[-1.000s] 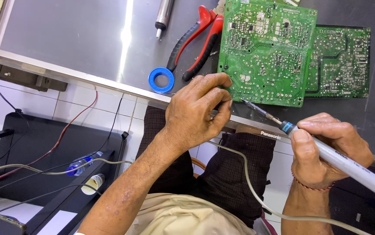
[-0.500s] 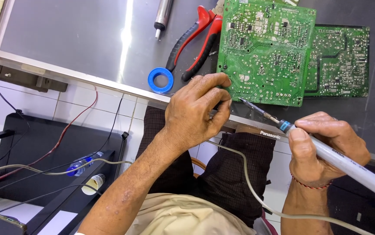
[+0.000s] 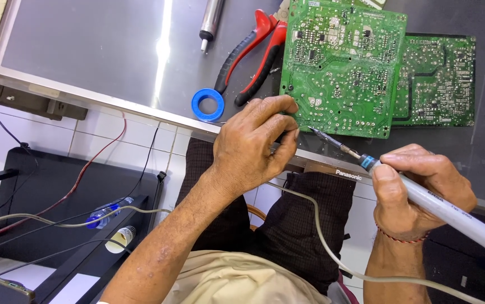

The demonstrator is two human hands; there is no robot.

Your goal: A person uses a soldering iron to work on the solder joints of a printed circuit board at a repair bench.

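A green circuit board [image 3: 344, 62] lies solder side up on a grey panel [image 3: 107, 50]. My left hand [image 3: 254, 143] rests at the board's near left corner, fingers curled against its edge. My right hand [image 3: 417, 188] grips a white soldering iron [image 3: 450, 211] with a blue collar. The iron's dark tip [image 3: 324, 136] points at the board's near edge, just right of my left fingers. A grey cord [image 3: 332, 247] trails from the iron across my lap.
A second green board [image 3: 439, 79] lies under the first, to its right. Red-handled pliers [image 3: 254, 53], a blue solder reel [image 3: 207, 104] and a metal cylinder tool [image 3: 210, 19] sit left of the board. A black stand [image 3: 57, 197] with wires is on the tiled floor.
The iron's tip has slid slightly left and up toward the board's near edge. My left hand has stayed in place.
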